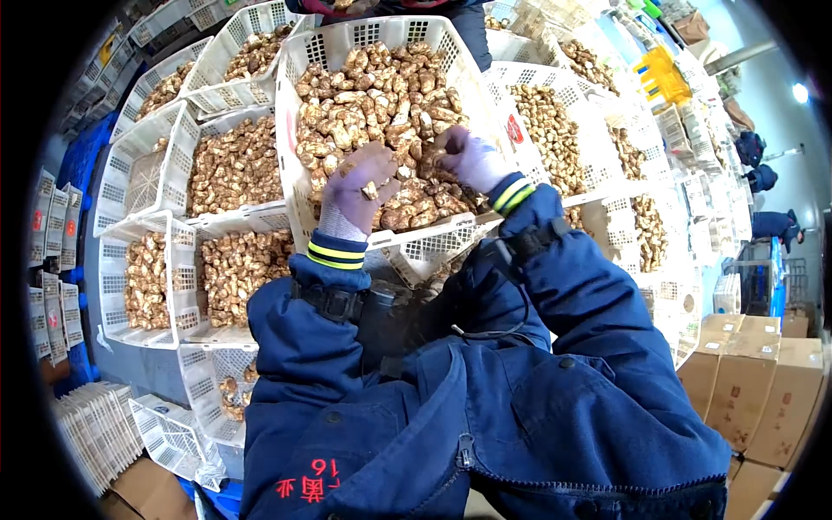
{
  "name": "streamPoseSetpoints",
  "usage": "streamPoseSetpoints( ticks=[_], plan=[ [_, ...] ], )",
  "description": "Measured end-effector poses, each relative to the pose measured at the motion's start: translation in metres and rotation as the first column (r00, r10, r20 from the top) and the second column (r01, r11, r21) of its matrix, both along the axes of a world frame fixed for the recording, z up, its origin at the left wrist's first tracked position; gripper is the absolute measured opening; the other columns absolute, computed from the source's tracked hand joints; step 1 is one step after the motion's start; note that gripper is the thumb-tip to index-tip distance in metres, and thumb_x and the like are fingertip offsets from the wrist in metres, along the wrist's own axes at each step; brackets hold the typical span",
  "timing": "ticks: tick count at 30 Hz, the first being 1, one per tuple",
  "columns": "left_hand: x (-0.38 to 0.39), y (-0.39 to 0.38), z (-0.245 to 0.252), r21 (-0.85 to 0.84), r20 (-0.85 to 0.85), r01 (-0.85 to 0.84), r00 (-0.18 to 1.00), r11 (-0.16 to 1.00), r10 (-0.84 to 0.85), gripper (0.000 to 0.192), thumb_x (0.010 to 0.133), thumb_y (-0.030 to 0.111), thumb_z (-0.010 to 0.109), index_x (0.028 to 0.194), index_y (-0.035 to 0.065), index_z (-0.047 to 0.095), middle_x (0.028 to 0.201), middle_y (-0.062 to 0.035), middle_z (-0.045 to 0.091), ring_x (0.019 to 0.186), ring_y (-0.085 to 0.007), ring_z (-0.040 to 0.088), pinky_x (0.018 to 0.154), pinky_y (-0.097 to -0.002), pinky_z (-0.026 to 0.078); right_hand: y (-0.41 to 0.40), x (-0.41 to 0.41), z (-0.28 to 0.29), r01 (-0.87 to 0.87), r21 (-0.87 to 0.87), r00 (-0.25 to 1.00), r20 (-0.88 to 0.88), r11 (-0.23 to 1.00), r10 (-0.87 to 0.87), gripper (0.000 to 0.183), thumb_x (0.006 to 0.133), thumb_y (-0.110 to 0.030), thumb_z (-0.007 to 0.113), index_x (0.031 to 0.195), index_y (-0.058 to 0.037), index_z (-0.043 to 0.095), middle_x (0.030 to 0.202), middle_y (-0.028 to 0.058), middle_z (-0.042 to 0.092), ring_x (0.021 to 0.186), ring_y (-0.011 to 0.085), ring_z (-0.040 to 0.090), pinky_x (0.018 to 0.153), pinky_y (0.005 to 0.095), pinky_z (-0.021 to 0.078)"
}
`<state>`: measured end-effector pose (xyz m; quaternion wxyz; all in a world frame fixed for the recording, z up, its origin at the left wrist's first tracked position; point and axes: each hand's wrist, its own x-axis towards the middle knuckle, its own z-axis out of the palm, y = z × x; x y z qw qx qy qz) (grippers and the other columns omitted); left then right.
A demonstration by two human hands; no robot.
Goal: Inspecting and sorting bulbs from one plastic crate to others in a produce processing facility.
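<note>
A large white plastic crate (292,156) full of brown, knobbly mushrooms (364,110) stands before me. Over its near left part is my left hand (361,188) in a purple-palmed glove, palm turned up, with a small pale-and-brown piece at its fingers. My right hand (468,156), gloved the same way, reaches into the crate's right side with fingers bent down at the mushrooms; whether it grips one cannot be told. Dark blue sleeves with yellow-striped cuffs cover both arms.
More white crates of mushrooms stand at left (237,162) and right (549,130). Another person (471,32) is across the big crate. Cardboard boxes (741,383) are stacked at lower right, flat white crates (97,429) at lower left. A yellow crate (663,75) lies at upper right.
</note>
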<state>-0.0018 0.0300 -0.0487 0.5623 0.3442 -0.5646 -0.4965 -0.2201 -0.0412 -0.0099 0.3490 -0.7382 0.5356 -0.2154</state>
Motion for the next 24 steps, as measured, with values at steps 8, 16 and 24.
streamPoseSetpoints(
  ticks=[8, 16, 24],
  plan=[
    [-0.014, 0.016, 0.056, 0.394, -0.723, 0.604, 0.669, 0.693, -0.172, 0.045, 0.085, 0.021, 0.059, 0.126, 0.0052, 0.047, 0.122, -0.0104, 0.053, 0.111, -0.0311, 0.055, 0.09, -0.0432, 0.05, 0.027, 0.01, 0.075, -0.445, 0.302, 0.711, 0.692, 0.843, 0.127, 0.048, 0.079, -0.001, 0.056, 0.126, 0.0033, 0.044, 0.106, 0.0057, 0.06, 0.094, 0.0123, 0.056, 0.082, 0.0232, 0.0457],
    [0.001, 0.01, 0.029, 0.398, -0.647, 0.369, 0.762, 0.84, -0.028, 0.022, 0.083, 0.005, 0.053, 0.105, 0.0061, 0.054, 0.106, -0.0082, 0.057, 0.112, -0.0318, 0.055, 0.084, -0.0388, 0.054, -0.021, 0.026, 0.073, -0.249, 0.004, 0.889, -0.396, 0.969, 0.23, 0.042, 0.081, -0.003, 0.049, 0.121, -0.0106, 0.057, 0.089, 0.011, 0.066, 0.07, 0.0159, 0.061, 0.066, 0.0279, 0.0491],
    [0.004, 0.012, 0.054, 0.437, -0.752, 0.375, 0.651, 0.818, 0.103, 0.039, 0.081, 0.018, 0.058, 0.116, 0.0021, 0.054, 0.109, -0.0173, 0.062, 0.097, -0.0297, 0.063, 0.084, -0.0392, 0.054, -0.046, 0.055, 0.0, -0.388, 0.166, 0.576, -0.725, 0.907, 0.379, 0.045, 0.074, -0.018, 0.059, 0.116, -0.0015, 0.054, 0.11, 0.0216, 0.061, 0.102, 0.0336, 0.06, 0.085, 0.0395, 0.0487]
  ],
)
